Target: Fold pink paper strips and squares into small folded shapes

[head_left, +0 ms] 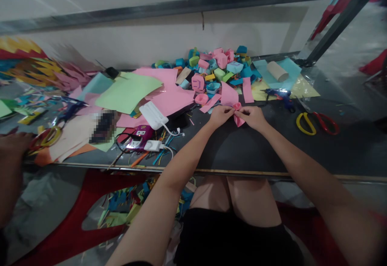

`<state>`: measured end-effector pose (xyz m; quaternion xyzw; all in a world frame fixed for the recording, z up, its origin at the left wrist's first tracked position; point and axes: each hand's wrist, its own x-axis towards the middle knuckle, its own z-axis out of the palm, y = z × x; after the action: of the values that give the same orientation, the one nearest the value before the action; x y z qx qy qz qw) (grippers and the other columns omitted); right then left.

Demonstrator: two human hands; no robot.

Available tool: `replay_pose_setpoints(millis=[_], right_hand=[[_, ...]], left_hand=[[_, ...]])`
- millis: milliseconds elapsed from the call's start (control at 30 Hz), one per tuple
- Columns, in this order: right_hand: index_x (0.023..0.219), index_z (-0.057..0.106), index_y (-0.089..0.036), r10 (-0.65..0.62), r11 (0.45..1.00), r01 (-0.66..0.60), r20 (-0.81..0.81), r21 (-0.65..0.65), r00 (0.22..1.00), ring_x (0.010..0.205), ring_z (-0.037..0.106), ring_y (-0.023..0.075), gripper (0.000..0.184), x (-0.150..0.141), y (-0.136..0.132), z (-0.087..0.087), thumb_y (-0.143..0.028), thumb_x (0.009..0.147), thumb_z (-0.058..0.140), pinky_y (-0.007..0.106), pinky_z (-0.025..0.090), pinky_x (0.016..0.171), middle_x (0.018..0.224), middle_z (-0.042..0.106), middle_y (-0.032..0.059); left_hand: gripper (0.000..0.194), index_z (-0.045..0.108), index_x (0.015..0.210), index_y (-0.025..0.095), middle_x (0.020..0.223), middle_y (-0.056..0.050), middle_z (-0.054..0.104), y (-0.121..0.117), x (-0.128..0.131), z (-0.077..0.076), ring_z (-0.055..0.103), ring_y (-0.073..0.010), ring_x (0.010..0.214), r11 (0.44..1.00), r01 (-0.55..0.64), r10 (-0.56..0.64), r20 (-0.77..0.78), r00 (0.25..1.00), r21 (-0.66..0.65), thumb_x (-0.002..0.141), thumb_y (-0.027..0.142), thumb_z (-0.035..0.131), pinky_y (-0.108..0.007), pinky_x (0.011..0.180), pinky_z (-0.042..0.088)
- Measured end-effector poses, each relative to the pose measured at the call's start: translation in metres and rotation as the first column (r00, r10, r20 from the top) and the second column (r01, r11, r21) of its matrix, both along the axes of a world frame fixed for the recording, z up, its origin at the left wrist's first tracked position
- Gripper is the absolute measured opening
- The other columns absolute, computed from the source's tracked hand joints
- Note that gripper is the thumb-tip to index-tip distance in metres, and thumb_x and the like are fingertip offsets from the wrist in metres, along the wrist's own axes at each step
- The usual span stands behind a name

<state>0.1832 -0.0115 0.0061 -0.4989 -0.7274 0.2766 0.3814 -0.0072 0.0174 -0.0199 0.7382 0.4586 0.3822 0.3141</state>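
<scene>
Between my two hands is a small folded piece of pink paper (238, 119), held just above the dark tabletop (242, 149). My left hand (222, 115) pinches its left side with thumb and fingertips. From the right, my right hand (251, 117) pinches the same piece, the fingertips of both hands almost meeting. Just beyond them lie a pink sheet (229, 94) and a pink strip (248, 90). A small pink paper cup shape (201, 98) sits to the left, near the heap of folded paper pieces (222, 60).
On the right are scissors (317, 123), a blue glue gun (279, 93) and a cardboard tube (277, 71). Leftward lie coloured sheets (130, 90), a white charger (153, 115), a purple power strip (140, 137) and another glue gun (68, 109). Another person's hand (15, 143) rests at far left.
</scene>
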Motion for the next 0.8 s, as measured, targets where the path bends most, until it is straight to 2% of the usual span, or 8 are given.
replay_pose_setpoints(millis=[200,433,667,800], right_hand=[[0.069,0.073,-0.020,0.006,1.000,-0.006,0.008,-0.027,1.000,0.060,0.056,0.0158,0.046,0.0009,0.0015,-0.0003,-0.063,0.082,0.067,0.032,0.041,0.062,0.064,0.069,0.0033],[0.072,0.074,-0.020,-0.001,1.000,0.001,0.023,-0.002,1.000,0.063,0.059,0.0174,0.044,-0.0006,0.0006,-0.0001,-0.062,0.085,0.065,0.033,0.044,0.064,0.070,0.073,0.0051],[0.076,0.073,-0.020,-0.039,0.997,0.043,-0.057,0.070,0.998,0.066,0.062,0.0185,0.042,-0.0027,-0.0027,-0.0007,-0.060,0.087,0.063,0.034,0.047,0.067,0.075,0.074,0.0056],[0.072,0.071,-0.020,-0.065,0.994,0.071,-0.078,0.086,0.995,0.064,0.061,0.0178,0.042,-0.0030,-0.0034,0.0004,-0.059,0.086,0.064,0.033,0.046,0.065,0.071,0.073,0.0047]], left_hand=[[0.030,0.078,0.077,0.017,0.067,0.000,0.071,-0.0014,0.0015,0.0005,0.059,-0.0122,0.061,1.000,0.010,-0.010,-0.009,1.000,0.002,0.093,0.037,0.062,-0.025,0.062,0.039],[0.024,0.079,0.083,0.017,0.075,-0.001,0.077,-0.0020,0.0012,0.0001,0.065,-0.0133,0.067,1.000,0.020,-0.020,0.006,1.000,-0.009,0.094,0.031,0.063,-0.025,0.069,0.048],[0.016,0.078,0.102,0.018,0.099,-0.006,0.081,0.0010,0.0029,-0.0047,0.072,-0.0144,0.075,0.999,-0.027,0.032,0.168,0.985,-0.033,0.095,0.024,0.065,-0.028,0.076,0.055],[0.016,0.078,0.101,0.018,0.091,-0.004,0.080,0.0009,0.0032,-0.0056,0.070,-0.0132,0.068,0.997,-0.061,0.066,0.166,0.984,-0.038,0.096,0.024,0.064,-0.028,0.076,0.055]])
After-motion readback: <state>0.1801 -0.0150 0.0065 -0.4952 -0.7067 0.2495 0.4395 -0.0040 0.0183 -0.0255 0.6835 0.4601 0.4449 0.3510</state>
